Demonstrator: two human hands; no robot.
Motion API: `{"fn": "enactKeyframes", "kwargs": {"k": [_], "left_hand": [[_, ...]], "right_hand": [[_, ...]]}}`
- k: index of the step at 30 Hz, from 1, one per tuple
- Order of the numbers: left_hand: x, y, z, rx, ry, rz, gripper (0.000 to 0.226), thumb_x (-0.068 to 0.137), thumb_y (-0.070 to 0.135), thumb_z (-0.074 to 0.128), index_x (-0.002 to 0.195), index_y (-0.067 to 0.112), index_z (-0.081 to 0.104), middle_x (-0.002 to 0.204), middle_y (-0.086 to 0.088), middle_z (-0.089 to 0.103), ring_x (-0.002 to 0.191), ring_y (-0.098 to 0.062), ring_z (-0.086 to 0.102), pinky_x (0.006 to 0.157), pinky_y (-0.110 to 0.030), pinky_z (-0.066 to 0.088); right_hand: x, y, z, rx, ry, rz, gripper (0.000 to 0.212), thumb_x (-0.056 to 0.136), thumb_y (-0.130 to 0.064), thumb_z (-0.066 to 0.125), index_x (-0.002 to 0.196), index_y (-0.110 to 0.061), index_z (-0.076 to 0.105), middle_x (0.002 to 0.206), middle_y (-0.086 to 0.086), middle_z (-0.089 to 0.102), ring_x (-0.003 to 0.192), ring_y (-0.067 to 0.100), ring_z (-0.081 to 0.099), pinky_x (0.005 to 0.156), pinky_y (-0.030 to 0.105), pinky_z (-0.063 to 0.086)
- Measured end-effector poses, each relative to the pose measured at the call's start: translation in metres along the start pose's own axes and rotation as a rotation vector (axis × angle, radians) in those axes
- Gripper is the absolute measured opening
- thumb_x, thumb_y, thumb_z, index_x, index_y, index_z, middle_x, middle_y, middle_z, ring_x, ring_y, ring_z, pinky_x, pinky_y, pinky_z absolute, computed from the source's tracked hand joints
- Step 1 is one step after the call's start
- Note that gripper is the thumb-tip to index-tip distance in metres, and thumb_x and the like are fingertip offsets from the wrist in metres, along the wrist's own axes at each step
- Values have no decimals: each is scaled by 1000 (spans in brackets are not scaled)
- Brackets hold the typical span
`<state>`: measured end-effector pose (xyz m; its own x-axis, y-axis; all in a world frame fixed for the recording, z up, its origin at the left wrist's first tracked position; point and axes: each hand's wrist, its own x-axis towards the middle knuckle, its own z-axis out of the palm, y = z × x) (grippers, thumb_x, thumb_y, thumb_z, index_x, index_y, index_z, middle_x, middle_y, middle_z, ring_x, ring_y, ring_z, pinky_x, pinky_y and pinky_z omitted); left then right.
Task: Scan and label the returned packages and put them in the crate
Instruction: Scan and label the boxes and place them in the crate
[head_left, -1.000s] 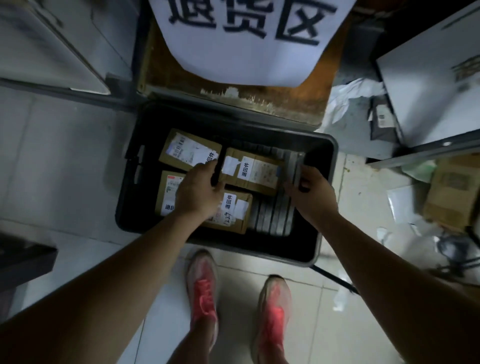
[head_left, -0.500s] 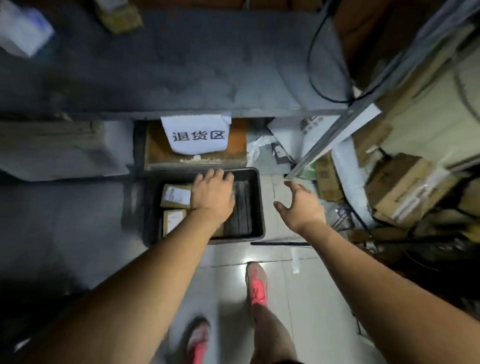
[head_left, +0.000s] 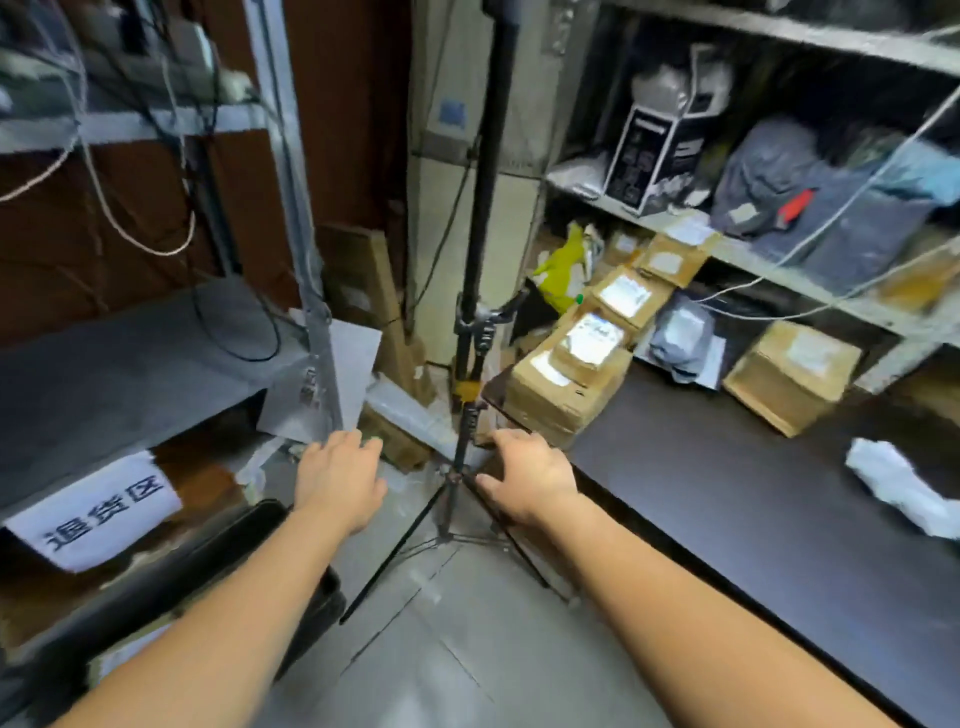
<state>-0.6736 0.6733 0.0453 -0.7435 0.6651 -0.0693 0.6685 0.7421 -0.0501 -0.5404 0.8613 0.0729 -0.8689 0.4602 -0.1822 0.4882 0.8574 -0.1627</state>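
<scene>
Boxes of brown cardboard with white labels (head_left: 558, 397) sit stacked at the far corner of the dark tabletop (head_left: 727, 493), I'd guess light and stiff, so grab one across its side walls; left hand (head_left: 340, 480) and right hand (head_left: 524, 478) hover empty, fingers loosely spread.

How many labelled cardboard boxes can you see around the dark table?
5: four in a stepped pile at the dark table's far left end, one lone box further right. Blurred; more may be hidden behind the pile.
</scene>
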Motion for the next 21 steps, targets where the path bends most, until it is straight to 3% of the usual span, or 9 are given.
{"fn": "enactKeyframes", "kwargs": {"k": [10,15,21], "left_hand": [[14,228,-67,1,29,195,48,95,49,50,134,23,50,125,-3,56,120,-25,52,90,-40,47],[43,312,-94,27,48,269,39,94,49,49,120,20,56,118,-4,59,113,-27,55,86,-40,47],[103,403,-101,5,44,382,48,96,48,49,134,20,49,128,-5,53,123,-26,49,91,-40,44]], "right_hand": [[-87,229,-49,122,48,203,64,96,-51,56,151,-26,36,155,0,41,139,26,40,104,46,45],[-100,310,-69,138,74,279,62,96,-48,57,151,-26,37,154,1,43,139,26,41,105,45,45],[-86,394,-88,164,97,406,60,96,-47,57,149,-25,39,149,2,47,136,26,43,99,43,47]]}}
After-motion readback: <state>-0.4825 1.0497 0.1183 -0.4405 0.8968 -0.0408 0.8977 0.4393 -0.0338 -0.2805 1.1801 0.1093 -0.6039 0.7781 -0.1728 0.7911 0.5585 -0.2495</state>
